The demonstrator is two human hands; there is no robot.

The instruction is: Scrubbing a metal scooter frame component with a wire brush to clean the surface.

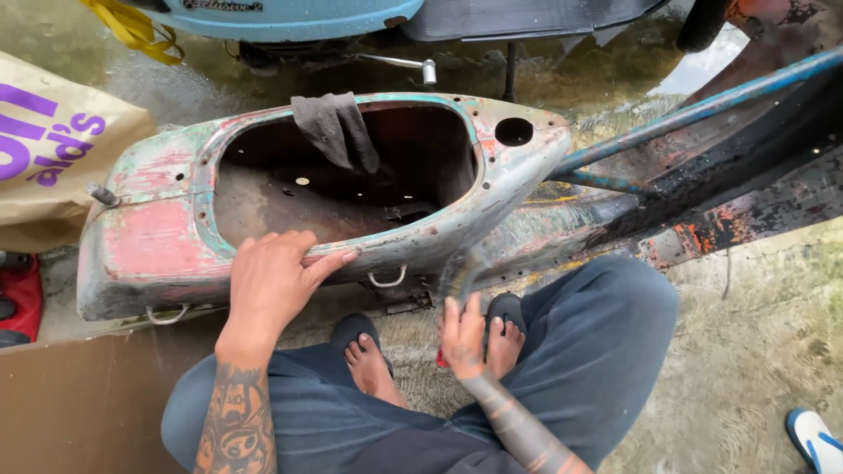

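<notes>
Scooter body shell (176, 237): an old sheet-metal frame, stripped, lying on wet ground directly in front of the seated person, its long axis running left to right. Paint is worn to patches of pink, pale green and bare rust. The large top opening shows a rusted interior with small holes. A round hole sits at the far right end of the shell. A dark grey rag (336, 129) hangs over the far rim of the opening.

Left hand (272, 281): palm down on the near rim of the shell, fingers spread and curled over the edge, pressing on it rather than pinching anything.

Right hand (463, 336): raised just near of the shell's lower right side, fingers closed around a tool with a red handle (442, 358). The tool's working end (465, 268) is blurred and cannot be identified; it lies at or just beside the shell's side, contact not certain.

Surroundings: a blue tube (702, 110) runs away to the far right. A brown paper bag (53, 149) stands at the left. A pale blue scooter (290, 17) is parked on the far side. The person sits cross-legged in dark trousers and sandals.
</notes>
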